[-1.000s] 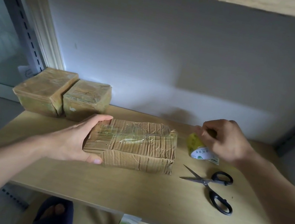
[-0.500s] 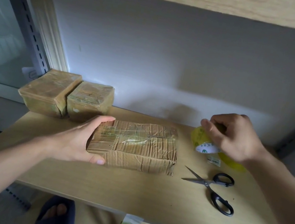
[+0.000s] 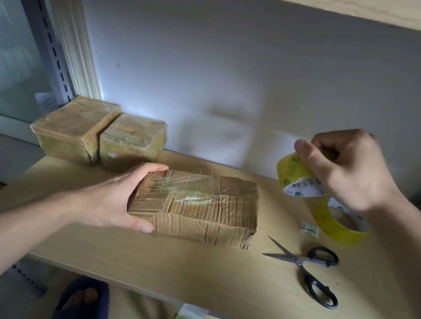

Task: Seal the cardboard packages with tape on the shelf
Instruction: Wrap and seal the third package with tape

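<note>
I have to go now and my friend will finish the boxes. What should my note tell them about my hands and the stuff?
Left hand: gripping the left end of the front package, which lies on the shelf.
Right hand: holding a yellow tape roll up in the air, right of that package.
Second tape roll and open scissors lie on the shelf at right.
Done, it seems: two taped packages at the back left.
Left: the front package has some tape but bare cardboard shows; pull tape across it, cut, press down.
</note>
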`<control>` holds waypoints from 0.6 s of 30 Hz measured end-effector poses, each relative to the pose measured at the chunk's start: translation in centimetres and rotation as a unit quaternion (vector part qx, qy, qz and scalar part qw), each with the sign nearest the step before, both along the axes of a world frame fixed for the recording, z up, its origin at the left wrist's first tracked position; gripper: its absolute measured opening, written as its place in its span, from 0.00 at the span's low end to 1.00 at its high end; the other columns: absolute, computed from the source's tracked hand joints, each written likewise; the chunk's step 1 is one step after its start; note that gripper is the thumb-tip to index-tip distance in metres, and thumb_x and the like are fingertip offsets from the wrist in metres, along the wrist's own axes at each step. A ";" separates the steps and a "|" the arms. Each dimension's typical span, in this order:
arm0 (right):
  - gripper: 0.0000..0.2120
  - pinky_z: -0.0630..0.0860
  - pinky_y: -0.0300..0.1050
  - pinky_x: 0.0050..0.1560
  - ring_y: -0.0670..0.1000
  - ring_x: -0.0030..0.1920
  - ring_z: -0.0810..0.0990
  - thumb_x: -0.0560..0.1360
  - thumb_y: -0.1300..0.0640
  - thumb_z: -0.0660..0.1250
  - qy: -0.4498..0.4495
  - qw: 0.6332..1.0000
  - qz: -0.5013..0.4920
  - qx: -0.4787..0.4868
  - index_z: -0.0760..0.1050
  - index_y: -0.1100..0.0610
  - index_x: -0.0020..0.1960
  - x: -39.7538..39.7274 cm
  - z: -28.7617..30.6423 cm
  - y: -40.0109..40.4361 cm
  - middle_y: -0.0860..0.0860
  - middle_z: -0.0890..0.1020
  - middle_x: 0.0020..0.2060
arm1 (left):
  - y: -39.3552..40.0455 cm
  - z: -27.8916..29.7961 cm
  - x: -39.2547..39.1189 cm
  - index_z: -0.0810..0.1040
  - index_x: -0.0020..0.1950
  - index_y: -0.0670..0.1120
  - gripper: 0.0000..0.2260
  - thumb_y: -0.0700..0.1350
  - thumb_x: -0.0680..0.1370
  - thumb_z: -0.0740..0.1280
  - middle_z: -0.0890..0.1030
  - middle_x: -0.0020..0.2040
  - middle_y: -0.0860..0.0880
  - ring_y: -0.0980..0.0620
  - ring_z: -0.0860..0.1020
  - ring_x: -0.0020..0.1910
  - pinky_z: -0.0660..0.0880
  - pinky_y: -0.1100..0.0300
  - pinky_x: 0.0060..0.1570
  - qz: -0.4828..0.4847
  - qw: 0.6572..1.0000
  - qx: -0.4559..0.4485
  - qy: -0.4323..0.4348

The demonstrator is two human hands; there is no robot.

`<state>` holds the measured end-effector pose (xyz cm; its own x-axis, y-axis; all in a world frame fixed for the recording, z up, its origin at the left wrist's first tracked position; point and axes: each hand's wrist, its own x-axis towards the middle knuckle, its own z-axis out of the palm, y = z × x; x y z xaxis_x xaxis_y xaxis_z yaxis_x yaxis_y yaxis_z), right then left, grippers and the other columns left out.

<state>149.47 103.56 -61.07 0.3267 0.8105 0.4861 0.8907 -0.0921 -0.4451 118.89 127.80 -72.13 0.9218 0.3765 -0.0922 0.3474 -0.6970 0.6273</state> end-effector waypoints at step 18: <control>0.24 0.59 0.40 0.29 0.45 0.25 0.67 0.80 0.46 0.65 0.040 0.988 -0.026 -0.148 0.66 0.52 0.28 1.5 -8.2 -1.1 0.45 0.67 0.21 | 0.1 0.0 0.0 0.53 0.78 0.62 0.50 0.55 0.67 0.82 0.61 0.72 0.68 0.79 0.60 0.67 0.58 0.83 0.60 -0.003 1.000 0.012 0.015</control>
<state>151.01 102.46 -69.27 0.3994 0.8945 0.2008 0.8448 -0.2741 -0.4595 118.93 127.88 -72.17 0.9211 0.3734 -0.1105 0.3612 -0.7134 0.6005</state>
